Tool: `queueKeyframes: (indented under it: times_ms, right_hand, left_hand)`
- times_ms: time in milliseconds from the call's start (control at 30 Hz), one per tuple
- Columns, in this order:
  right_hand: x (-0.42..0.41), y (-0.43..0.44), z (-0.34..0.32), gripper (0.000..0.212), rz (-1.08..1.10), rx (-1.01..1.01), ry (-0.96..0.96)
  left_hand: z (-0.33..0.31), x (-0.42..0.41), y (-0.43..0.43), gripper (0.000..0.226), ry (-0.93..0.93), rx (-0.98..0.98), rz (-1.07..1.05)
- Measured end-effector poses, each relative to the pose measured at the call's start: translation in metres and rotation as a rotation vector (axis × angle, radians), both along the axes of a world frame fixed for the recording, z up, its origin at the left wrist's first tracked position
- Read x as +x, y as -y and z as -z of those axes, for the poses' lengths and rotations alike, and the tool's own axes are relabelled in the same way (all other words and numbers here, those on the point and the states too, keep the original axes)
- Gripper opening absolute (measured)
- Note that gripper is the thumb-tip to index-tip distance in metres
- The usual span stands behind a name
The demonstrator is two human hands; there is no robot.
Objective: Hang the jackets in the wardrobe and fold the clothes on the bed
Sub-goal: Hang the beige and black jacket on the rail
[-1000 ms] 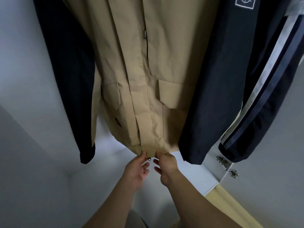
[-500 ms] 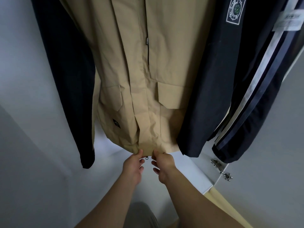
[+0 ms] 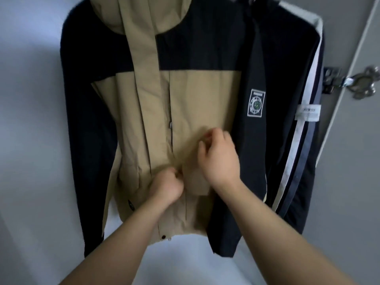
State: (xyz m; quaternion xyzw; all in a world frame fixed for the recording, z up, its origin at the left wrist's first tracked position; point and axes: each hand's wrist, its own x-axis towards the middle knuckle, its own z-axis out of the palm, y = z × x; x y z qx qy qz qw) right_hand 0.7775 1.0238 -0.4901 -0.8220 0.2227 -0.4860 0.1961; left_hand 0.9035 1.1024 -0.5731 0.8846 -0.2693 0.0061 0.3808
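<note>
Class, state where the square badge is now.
Head view, right of centre: the badge is on the navy jacket, between the tan jacket and the white-striped sleeve, above the right hand.

The tan jacket (image 3: 197,99) is cut off at the top edge, so how it hangs cannot be seen. The left hand (image 3: 167,187) grips its placket, fingertips buried in the fold. The right hand (image 3: 218,159) is motion-blurred, and it is unclear whether its curled fingers pinch cloth. The sleeve badge (image 3: 256,102) and the striped jacket's (image 3: 314,140) label (image 3: 307,112) are unreadable. The hinge (image 3: 357,83) runs off the right edge.
</note>
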Motion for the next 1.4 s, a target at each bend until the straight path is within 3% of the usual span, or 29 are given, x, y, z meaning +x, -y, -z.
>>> queueKeyframes:
  times_ms: [133,300,367,467,567,733,900,967,1067,1200,1333,1400]
  right_hand:
    - [-0.008,0.031,-0.087,0.034,0.159,-0.218,0.156]
    - [-0.026,0.056,-0.156,0.042,0.316,-0.2,0.312]
    - [-0.031,0.066,-0.178,0.046,0.31,-0.049,0.274]
    - [-0.038,0.082,-0.194,0.042,0.084,0.252,0.121]
    - [-0.045,0.09,-0.188,0.029,-0.042,0.252,0.063]
    - [-0.055,0.085,-0.173,0.032,-0.159,0.273,0.101]
    - [-0.081,0.084,-0.149,0.05,-0.181,0.306,-0.196]
    - [-0.088,0.089,-0.137,0.037,-0.151,0.299,-0.243]
    - [-0.096,0.087,-0.127,0.012,-0.124,0.262,-0.222]
    - [-0.105,0.08,-0.125,0.015,-0.056,0.238,-0.198]
    - [-0.123,0.081,-0.137,0.015,0.153,0.211,0.025]
    - [-0.129,0.079,-0.144,0.014,0.221,0.157,0.05]
  left_hand:
    - [-0.132,-0.022,0.019,0.005,0.357,-0.305,0.049]
    - [-0.254,-0.043,0.031,0.022,0.677,-0.477,0.121]
    - [-0.291,-0.042,0.034,0.027,0.835,-0.442,0.108]
    - [-0.328,-0.035,0.039,0.035,1.068,-0.247,0.08]
    - [-0.346,-0.035,0.045,0.046,1.226,-0.078,0.136]
    - [-0.359,-0.045,0.063,0.042,1.2,0.05,0.324]
    - [-0.356,-0.061,0.068,0.041,1.153,0.226,0.372]
    - [-0.351,-0.064,0.069,0.041,1.19,0.245,0.346]
    - [-0.347,-0.06,0.07,0.041,1.201,0.22,0.332]
    - [-0.346,-0.053,0.066,0.042,1.159,0.166,0.369]
    - [-0.354,-0.05,0.054,0.043,1.066,0.084,0.416]
    - [-0.363,-0.048,0.044,0.043,1.056,0.07,0.407]
